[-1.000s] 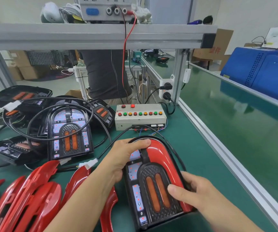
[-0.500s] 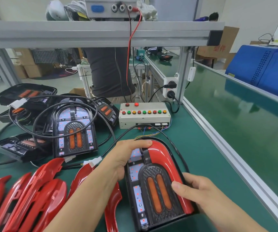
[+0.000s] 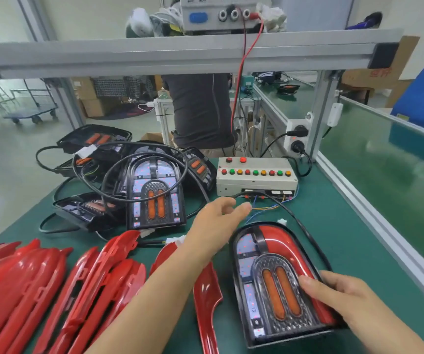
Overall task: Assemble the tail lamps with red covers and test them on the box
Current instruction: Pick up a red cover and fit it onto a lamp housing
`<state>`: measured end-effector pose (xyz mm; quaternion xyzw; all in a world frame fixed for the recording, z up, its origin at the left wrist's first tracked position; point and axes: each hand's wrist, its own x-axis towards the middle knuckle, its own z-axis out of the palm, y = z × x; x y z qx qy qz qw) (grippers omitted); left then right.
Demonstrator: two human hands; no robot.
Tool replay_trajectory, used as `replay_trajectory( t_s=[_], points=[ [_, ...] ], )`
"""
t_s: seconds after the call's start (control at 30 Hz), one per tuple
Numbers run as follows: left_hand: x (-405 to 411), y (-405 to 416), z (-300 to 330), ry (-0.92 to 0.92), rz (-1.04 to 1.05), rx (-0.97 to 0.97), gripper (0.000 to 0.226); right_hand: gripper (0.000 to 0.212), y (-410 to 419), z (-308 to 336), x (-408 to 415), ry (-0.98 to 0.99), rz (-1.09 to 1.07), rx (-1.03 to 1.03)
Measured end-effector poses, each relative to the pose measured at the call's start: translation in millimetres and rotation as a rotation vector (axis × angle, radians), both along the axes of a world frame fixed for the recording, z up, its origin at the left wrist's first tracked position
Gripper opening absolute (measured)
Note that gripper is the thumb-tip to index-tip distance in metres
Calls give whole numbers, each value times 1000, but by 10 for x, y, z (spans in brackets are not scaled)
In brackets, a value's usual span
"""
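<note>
Green matting covered the counter [image 3: 346,241], smooth and faintly ribbed, framed by a pale aluminium rail on its right edge and a thick aluminium beam [image 3: 180,56] overhead. Behind that beam a person in a dark shirt [image 3: 200,108] stood with only the torso in view.

To the left of the left hand lay the heap of red covers [image 3: 52,290], glossy moulded plastic, long and curved like fenders, with small clip tabs along their inner edges. Beyond that hand and to its left sat a pile of bare tail lamps [image 3: 154,192], black arched housings with pale LED boards and twin amber bars, tangled in black cable.

Straight ahead of the left hand stood the test box [image 3: 255,176], a cream metal case with a row of red, green and amber buttons on top and thin coloured wires spilling from its front.

The lamp in hand [image 3: 277,282] lay flat under the right hand [image 3: 343,300], one red cover already fitted down its right side, its left side uncovered. That hand's grip rested on the lamp's lower right, thumb laid on the textured black centre, fingers curled round the rim. The left hand [image 3: 218,221] hovered with its grip loosely spread, holding nothing, close to the black lead at the box.

I judged the step to be testing: steady the lamp flat, seat the connector fully, then press buttons singly and watch each section light.
</note>
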<state>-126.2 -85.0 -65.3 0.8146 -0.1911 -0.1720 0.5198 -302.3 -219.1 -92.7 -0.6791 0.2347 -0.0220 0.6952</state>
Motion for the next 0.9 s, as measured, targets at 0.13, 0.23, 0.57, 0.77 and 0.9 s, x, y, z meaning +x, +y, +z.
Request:
replay_trajectory(
  t_s=[0.13,0.23,0.57,0.77,0.9],
  points=[
    [232,612,351,-462,214,221,6,21,28,57,28,10,-100,-68],
    [424,1146,526,-633,373,620,9,36,36,52,33,15,-117,-133],
    [697,1602,15,-438,397,997,34,6,67,55,19,-20,-232,-141],
    [669,1463,-166,-568,455,941,15,12,128,119,-41,16,-183,-190],
    [694,1505,-108,-602,498,821,10,46,146,122,-37,20,-144,-213]
  ],
)
